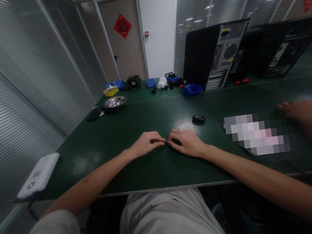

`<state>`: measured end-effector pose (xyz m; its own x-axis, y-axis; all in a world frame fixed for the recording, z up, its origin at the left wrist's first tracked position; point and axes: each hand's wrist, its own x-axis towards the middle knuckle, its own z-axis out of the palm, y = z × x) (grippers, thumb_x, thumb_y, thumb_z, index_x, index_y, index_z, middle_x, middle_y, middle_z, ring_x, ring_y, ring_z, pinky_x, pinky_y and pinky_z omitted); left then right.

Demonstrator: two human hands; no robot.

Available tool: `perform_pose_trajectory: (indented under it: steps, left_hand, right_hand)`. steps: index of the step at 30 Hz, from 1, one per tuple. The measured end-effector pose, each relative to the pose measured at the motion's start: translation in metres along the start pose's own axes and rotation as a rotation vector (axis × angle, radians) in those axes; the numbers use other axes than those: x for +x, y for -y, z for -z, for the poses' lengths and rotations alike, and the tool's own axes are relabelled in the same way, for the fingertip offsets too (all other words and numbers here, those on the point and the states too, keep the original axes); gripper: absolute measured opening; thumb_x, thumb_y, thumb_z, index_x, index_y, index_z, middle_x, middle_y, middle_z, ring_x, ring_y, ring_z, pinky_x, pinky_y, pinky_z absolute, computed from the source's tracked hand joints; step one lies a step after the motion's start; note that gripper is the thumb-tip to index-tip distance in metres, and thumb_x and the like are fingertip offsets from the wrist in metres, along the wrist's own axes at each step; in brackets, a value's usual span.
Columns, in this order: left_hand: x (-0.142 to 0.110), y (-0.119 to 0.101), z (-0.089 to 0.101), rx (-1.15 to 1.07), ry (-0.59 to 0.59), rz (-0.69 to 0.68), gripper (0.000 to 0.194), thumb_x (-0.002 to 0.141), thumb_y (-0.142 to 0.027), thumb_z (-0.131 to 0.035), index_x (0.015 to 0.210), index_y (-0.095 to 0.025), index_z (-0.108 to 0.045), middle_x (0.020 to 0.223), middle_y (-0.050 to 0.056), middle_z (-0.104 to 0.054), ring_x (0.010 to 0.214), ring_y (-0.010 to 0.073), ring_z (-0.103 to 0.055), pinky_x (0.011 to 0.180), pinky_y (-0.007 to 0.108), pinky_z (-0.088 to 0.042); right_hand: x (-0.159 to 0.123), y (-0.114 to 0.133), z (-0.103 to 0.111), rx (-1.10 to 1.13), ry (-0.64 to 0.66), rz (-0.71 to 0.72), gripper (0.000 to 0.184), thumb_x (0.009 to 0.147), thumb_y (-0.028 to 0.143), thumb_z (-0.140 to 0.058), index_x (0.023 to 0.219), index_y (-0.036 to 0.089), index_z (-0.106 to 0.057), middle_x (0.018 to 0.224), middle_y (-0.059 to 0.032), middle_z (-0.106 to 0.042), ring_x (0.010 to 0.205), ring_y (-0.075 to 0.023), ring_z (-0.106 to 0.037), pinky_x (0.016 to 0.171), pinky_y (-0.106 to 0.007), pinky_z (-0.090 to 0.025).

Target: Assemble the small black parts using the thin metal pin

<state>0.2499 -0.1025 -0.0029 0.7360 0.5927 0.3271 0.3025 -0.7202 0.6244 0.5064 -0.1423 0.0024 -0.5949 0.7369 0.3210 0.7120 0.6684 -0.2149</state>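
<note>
My left hand (147,142) and my right hand (186,142) meet over the middle of the green table. Each pinches with thumb and fingertips at a small dark piece (166,143) between them. The piece is too small and too covered by fingers for me to name. Both wrists rest low, close to the tabletop. Beyond my right hand, apart from it, lies a smooth black oval object (199,119), possibly a small case.
Another person's hand (301,110) lies at the right, near a blurred-out item (254,134). A white device (38,175) sits at the left edge. Farther back are a metal bowl (115,102), a blue tray (192,89), a yellow tray (111,91) and a black computer case (214,57).
</note>
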Motion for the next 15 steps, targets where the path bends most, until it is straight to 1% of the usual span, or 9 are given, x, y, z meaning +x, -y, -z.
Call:
perform_pose_trajectory:
  steps: [4, 9, 12, 15]
  left_hand:
    - [0.0, 0.0009, -0.0013, 0.013, -0.01, -0.028, 0.027, 0.098, -0.036, -0.067, 0.117, -0.02, -0.079, 0.105, 0.008, -0.071, 0.092, 0.0181, -0.066, 0.082, 0.029, -0.049]
    - [0.0004, 0.0031, -0.0016, 0.012, -0.016, -0.04, 0.027, 0.098, -0.034, -0.067, 0.118, -0.021, -0.079, 0.107, 0.008, -0.073, 0.095, 0.0185, -0.068, 0.086, 0.03, -0.049]
    - [0.0006, 0.0038, -0.0019, -0.034, -0.031, -0.022, 0.027, 0.097, -0.035, -0.068, 0.117, -0.021, -0.08, 0.108, 0.009, -0.074, 0.097, 0.0193, -0.069, 0.087, 0.031, -0.05]
    - [0.001, 0.0036, -0.003, -0.108, -0.069, 0.007, 0.026, 0.097, -0.036, -0.069, 0.116, -0.021, -0.08, 0.107, 0.009, -0.075, 0.097, 0.0197, -0.069, 0.087, 0.031, -0.051]
  right_hand:
    - [0.0, 0.0018, -0.0006, -0.032, 0.01, -0.01, 0.023, 0.103, 0.037, -0.051, 0.107, 0.022, -0.068, 0.101, -0.0052, -0.066, 0.078, -0.0168, -0.059, 0.065, -0.029, -0.034]
    - [0.0001, 0.0004, -0.0026, -0.026, 0.003, -0.005, 0.023, 0.104, 0.037, -0.05, 0.107, 0.022, -0.067, 0.102, -0.0054, -0.066, 0.079, -0.0167, -0.059, 0.066, -0.029, -0.034]
    - [0.0004, -0.0009, -0.0035, 0.004, -0.005, -0.011, 0.022, 0.105, 0.037, -0.05, 0.106, 0.022, -0.066, 0.102, -0.0053, -0.066, 0.078, -0.0163, -0.059, 0.066, -0.029, -0.035]
    - [0.0007, -0.0023, -0.0036, 0.062, -0.022, -0.012, 0.022, 0.105, 0.038, -0.048, 0.104, 0.022, -0.063, 0.102, -0.0049, -0.065, 0.078, -0.0159, -0.058, 0.069, -0.029, -0.037]
